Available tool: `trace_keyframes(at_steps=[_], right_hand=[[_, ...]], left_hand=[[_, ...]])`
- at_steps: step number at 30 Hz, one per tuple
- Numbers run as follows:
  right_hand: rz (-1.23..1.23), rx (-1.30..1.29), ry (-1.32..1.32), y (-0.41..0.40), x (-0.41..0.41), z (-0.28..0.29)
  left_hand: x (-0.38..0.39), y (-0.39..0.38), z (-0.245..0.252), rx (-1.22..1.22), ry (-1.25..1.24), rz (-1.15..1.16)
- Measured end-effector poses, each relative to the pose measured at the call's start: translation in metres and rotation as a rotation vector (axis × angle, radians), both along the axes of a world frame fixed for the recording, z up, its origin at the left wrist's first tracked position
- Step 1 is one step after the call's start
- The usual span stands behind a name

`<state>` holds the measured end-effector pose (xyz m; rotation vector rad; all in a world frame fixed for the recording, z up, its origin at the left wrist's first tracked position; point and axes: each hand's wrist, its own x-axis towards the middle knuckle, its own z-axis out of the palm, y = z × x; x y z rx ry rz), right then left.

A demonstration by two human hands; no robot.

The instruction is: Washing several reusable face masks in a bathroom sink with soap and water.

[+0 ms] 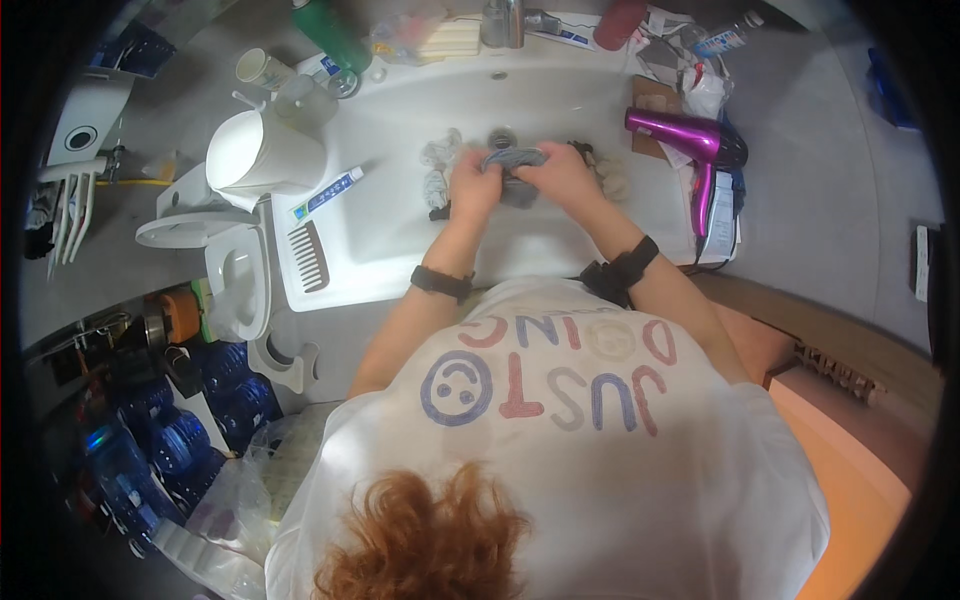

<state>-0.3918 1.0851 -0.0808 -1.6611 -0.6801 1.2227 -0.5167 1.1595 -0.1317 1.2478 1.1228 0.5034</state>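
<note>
Over the white sink basin [375, 240], my left hand [474, 184] and my right hand [559, 174] grip a bunched grey-blue cloth [516, 158] between them, close to the drain [501, 138]. Part of a darker grey cloth [519, 194] hangs or lies just below my fingers; I cannot tell whether it is the same piece. Crumpled light grey cloths [436, 187] lie in the basin beside my left hand, with a dark bit near them. Past my right hand lie beige cloths [612, 178] and a dark one [581, 150]. Both wrists wear black straps.
A toothpaste tube [328, 194] and a brown wide-toothed comb [309, 257] lie on the sink's left rim, near a white paper roll [262, 157]. A purple hair dryer [701, 142] rests on the right. Behind the basin stand the metal faucet [513, 22] and a green bottle [330, 34].
</note>
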Motion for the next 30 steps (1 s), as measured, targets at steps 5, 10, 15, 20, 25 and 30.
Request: trace_keyframes(at_steps=[5,10,15,20,25,30], right_hand=[[0.087,-0.304,-0.827,-0.005,0.004,-0.003],[-0.018,-0.085,-0.488,-0.011,0.007,-0.031],[0.038,-0.115,-0.228,-0.008,-0.003,-0.019],[-0.012,0.016,-0.389,-0.008,0.006,-0.027],[-0.097,-0.147,0.294,-0.011,0.008,-0.024],[-0.051,-0.041,0.669,-0.015,0.016,-0.02]], left_hand=[[0.003,-0.016,0.018,-0.458,-0.405,0.106],[-0.004,-0.016,0.019,-0.341,-0.24,-0.109],[-0.01,-0.008,-0.023,-0.028,0.081,-0.019],[0.0,-0.009,-0.005,-0.279,0.027,-0.086],[-0.004,-0.004,0.006,-0.235,0.115,-0.153],[-0.001,0.002,0.015,-0.34,0.027,-0.052]])
